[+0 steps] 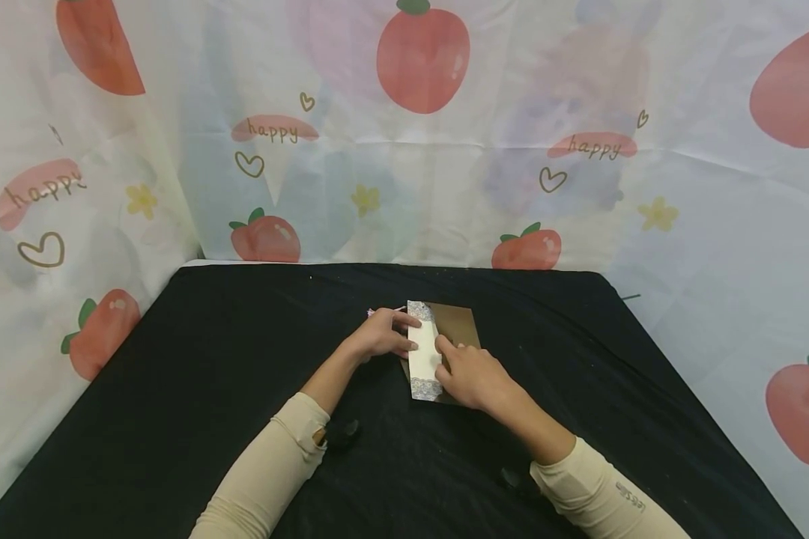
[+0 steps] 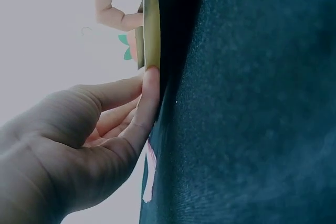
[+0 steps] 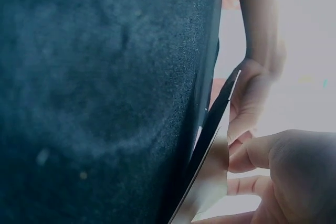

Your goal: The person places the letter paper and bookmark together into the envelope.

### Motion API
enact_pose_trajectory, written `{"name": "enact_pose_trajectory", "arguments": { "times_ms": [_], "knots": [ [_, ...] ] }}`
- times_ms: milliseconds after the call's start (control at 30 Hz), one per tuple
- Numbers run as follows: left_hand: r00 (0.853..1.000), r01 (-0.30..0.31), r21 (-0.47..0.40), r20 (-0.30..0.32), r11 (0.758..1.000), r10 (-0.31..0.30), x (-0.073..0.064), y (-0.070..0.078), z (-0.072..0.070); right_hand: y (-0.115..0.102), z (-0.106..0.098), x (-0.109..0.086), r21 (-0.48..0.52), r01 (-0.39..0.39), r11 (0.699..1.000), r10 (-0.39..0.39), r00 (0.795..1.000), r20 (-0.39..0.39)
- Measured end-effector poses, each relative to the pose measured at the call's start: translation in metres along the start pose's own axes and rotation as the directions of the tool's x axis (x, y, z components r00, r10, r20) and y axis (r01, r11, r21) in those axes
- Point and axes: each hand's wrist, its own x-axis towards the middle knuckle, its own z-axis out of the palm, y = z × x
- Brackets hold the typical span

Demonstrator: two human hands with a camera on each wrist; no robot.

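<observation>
A card, brown on its flat side, lies in front of me on the black cloth. Along its left side runs a pale folded panel with silvery patterned ends. My left hand pinches the card's left edge between thumb and fingers; the left wrist view shows a fingertip under that edge. From the other side my right hand grips the panel's right edge with bent index finger and thumb. In the right wrist view the card's edge stands tilted above the cloth, with right fingertips against it.
A thin pink-and-white strip sticks out beside the left hand. Black cloth covers the table. White curtains printed with fruit, hearts and writing stand behind and at both sides. Dark wrist straps sit near both cuffs.
</observation>
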Motion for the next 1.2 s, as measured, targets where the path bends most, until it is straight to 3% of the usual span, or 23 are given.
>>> {"name": "enact_pose_trajectory", "arguments": {
  "times_ms": [333, 1200],
  "knots": [
    [0.999, -0.011, -0.033, 0.048, 0.999, 0.013, 0.001, -0.003, 0.003, -0.001, -0.002, -0.001, 0.035, 0.023, 0.999, -0.024, 1.000, 0.007],
    [1.000, -0.022, -0.074, 0.015, 0.997, 0.024, 0.006, -0.010, 0.013, 0.002, -0.004, 0.000, 0.037, 0.048, 0.998, -0.049, 0.999, 0.024]
  ]
}}
